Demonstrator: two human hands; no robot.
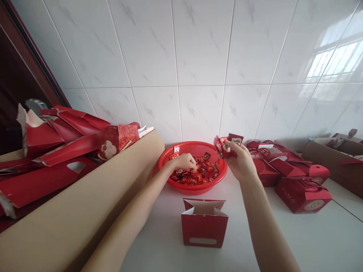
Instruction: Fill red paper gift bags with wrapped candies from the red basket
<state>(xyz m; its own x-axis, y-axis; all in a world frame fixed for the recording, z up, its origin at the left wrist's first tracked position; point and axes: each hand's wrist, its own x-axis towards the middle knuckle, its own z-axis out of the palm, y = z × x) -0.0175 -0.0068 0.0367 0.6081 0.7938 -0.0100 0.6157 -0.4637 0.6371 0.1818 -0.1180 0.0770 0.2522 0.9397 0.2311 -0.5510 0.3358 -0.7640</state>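
A red plastic basket [193,189] with perforated sides holds many small wrapped candies [202,175]. My left hand [185,162] reaches into it from the left, fingers curled together on top of the candies; what they pinch, if anything, is hidden. Above the basket's right rim, my right hand [241,160] grips several red and dark-red wrapped candies [227,147] between thumb and fingers. In front of the basket, between my forearms, a red paper gift box [204,230] stands upright with its top open and its white inside showing.
On the left, a long cardboard carton [119,177] is heaped with folded red boxes [70,132]. Several closed red gift boxes [303,194] cluster at the right on the white table [159,241]. Another carton [337,162] sits at the far right. A tiled wall [198,113] rises behind.
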